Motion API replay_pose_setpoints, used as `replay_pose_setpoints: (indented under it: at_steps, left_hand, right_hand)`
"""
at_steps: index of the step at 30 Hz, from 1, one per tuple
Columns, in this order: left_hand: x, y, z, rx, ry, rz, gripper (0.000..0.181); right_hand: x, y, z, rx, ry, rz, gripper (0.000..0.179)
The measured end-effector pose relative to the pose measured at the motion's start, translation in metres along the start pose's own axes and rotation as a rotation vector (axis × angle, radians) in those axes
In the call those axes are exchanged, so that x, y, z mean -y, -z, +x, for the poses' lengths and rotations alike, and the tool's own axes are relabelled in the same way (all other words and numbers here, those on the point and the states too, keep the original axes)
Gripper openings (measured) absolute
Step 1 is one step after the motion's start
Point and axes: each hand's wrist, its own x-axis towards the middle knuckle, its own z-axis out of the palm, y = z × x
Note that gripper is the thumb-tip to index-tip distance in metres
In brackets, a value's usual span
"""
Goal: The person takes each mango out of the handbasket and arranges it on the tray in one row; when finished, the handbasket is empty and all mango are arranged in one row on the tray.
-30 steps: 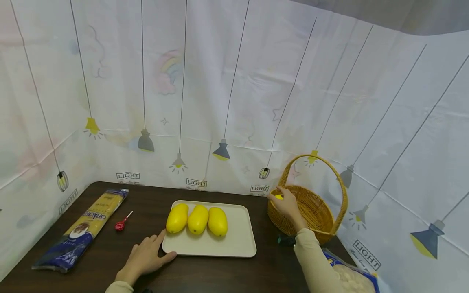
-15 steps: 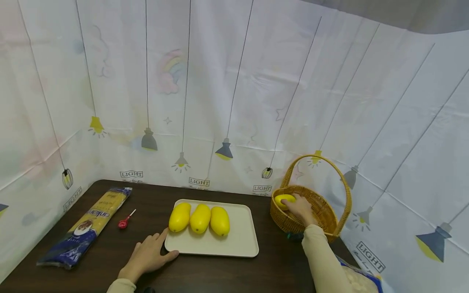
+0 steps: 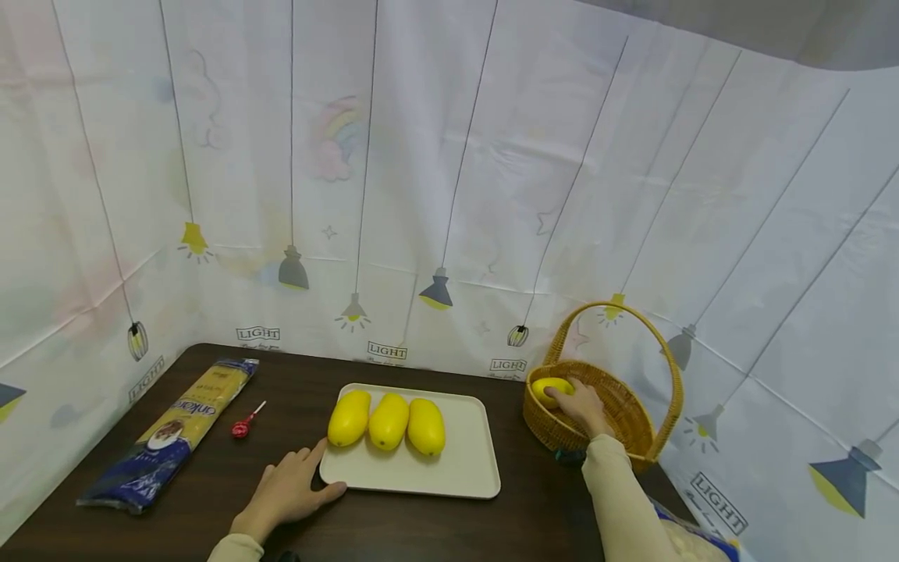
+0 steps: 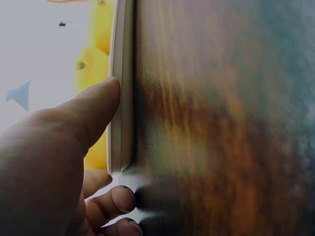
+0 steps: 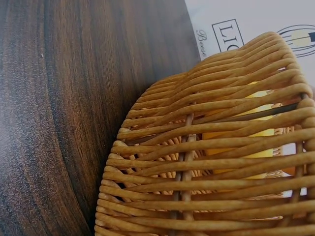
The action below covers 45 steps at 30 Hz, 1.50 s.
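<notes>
In the head view, a wicker basket (image 3: 632, 406) with a tall arched handle stands at the right. My right hand (image 3: 584, 407) reaches inside it and holds a yellow mango-like fruit (image 3: 546, 390) against the near-left inner wall. The basket's weave (image 5: 206, 196) hides most of that hand and fruit in the right wrist view. My left hand (image 3: 291, 488) lies at the near-left corner of a cream tray (image 3: 463, 460). Its thumb touches the tray's side in the left wrist view, with the fingers extended round the corner. Three matching yellow fruits (image 3: 388, 421) lie in a row on the tray.
A long bag of pasta (image 3: 172, 437) lies on the dark table (image 3: 421, 527) at the left, beside a red lollipop (image 3: 242, 427). Another blue-edged bag (image 3: 702, 542) is partly hidden behind my right sleeve. A patterned white curtain (image 3: 435, 156) borders the table's back and sides.
My right hand has carried the yellow fruit from above the basket's left rim down into the basket. My left hand stays at the tray corner. The head view has shifted slightly.
</notes>
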Motion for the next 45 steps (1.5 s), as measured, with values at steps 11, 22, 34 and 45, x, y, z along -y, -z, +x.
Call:
replay_pose_setpoints:
  at_steps: [11, 22, 34, 45]
  left_hand:
    - [-0.001, -0.006, 0.002, 0.007, -0.009, -0.006, 0.098]
    - [0.003, -0.003, -0.001, 0.0, -0.005, 0.005, 0.098]
    - [0.001, -0.004, 0.001, 0.0, -0.013, 0.018, 0.098]
    - [0.004, -0.002, 0.002, -0.006, -0.013, 0.021, 0.098]
  right_hand:
    - [-0.011, 0.001, 0.003, 0.072, -0.026, 0.037, 0.099]
    - [-0.001, -0.012, 0.01, 0.025, 0.051, -0.009, 0.094]
    - [-0.003, -0.015, 0.013, 0.002, 0.08, -0.039, 0.086]
    - [-0.001, -0.002, 0.008, -0.04, 0.124, -0.017, 0.084]
